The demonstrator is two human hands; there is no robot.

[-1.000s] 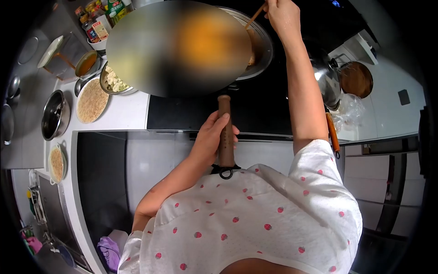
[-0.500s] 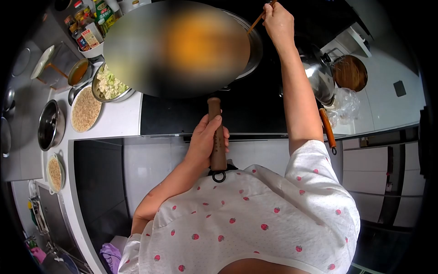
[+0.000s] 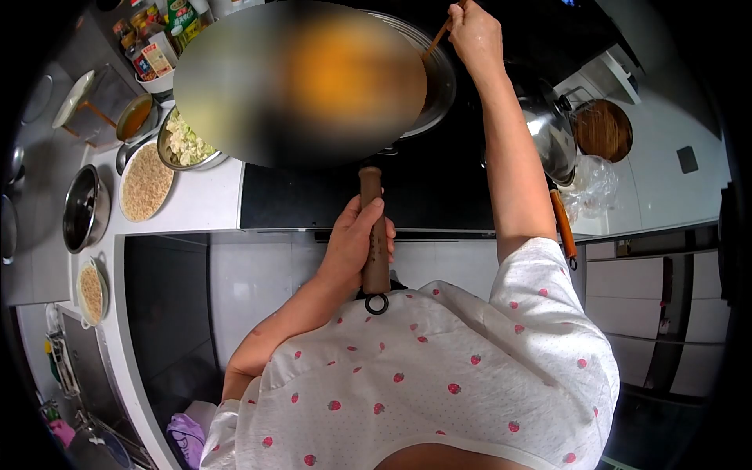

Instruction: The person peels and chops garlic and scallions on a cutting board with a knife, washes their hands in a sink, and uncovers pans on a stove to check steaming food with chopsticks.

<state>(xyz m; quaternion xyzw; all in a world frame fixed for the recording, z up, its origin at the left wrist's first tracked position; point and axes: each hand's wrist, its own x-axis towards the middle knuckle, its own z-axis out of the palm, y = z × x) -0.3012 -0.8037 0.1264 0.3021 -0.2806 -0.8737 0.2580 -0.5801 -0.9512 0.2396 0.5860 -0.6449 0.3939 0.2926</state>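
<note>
My left hand [image 3: 356,239] is wrapped round a brown wooden handle [image 3: 376,235] with a black ring at its lower end. A large blurred oval covers most of the pan [image 3: 442,102] on the black stove; only the right part of its metal rim shows. At the upper right, my right hand [image 3: 475,35] holds a thin wooden stick [image 3: 439,37], which slants down to the left toward the pan. The blur hides the stick's lower end and the pan's contents.
Left of the stove are a bowl of chopped cauliflower [image 3: 186,145], a plate of pale crumbs [image 3: 146,182], a steel bowl [image 3: 86,208], a bowl of orange liquid [image 3: 137,117] and bottles [image 3: 141,48]. To the right stand a lidded pot [image 3: 544,129] and a wooden board [image 3: 603,131].
Compared with one second ago, the handle, my left hand and my right hand all appear slightly further left, as does the whole scene. Both hands keep their hold.
</note>
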